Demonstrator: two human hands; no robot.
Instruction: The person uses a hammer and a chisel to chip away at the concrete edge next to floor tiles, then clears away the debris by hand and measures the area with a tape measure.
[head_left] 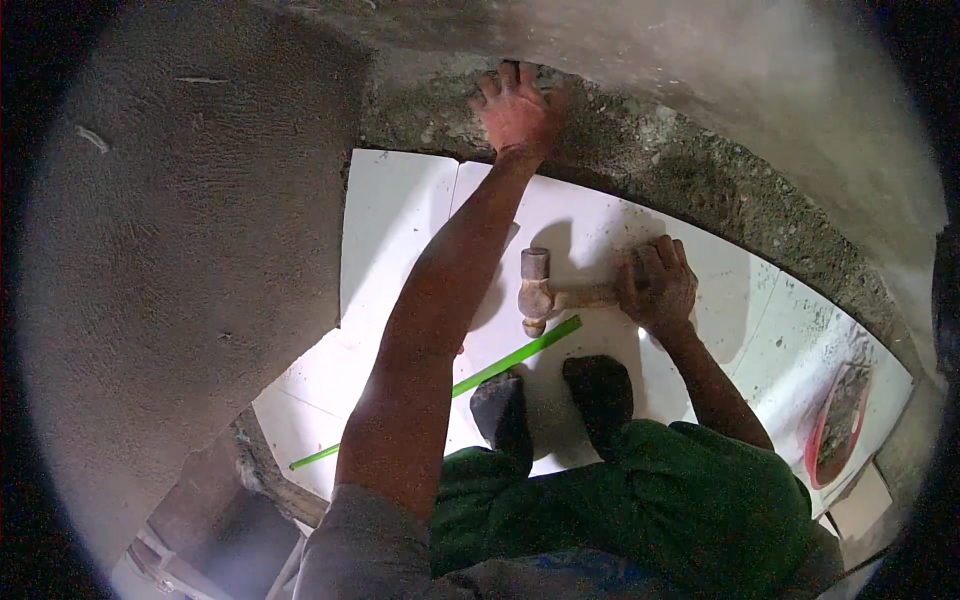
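My right hand (657,284) grips the wooden handle of a hammer (536,290) whose metal head rests on a white floor tile (590,225). My left hand (517,108) is stretched out ahead, fingers spread flat on the rough mortar bed (640,160) just beyond the tile's far edge. A thin green rod (500,368) lies slantwise across the tiles and passes under my left forearm. My two dark shoes (598,390) stand on the tile below the hammer.
A rough plastered wall (180,250) fills the left side. More white tiles (395,220) lie to the left and right. A red pan of mortar (838,425) sits on the tiles at the right. Bare concrete curves along the far edge.
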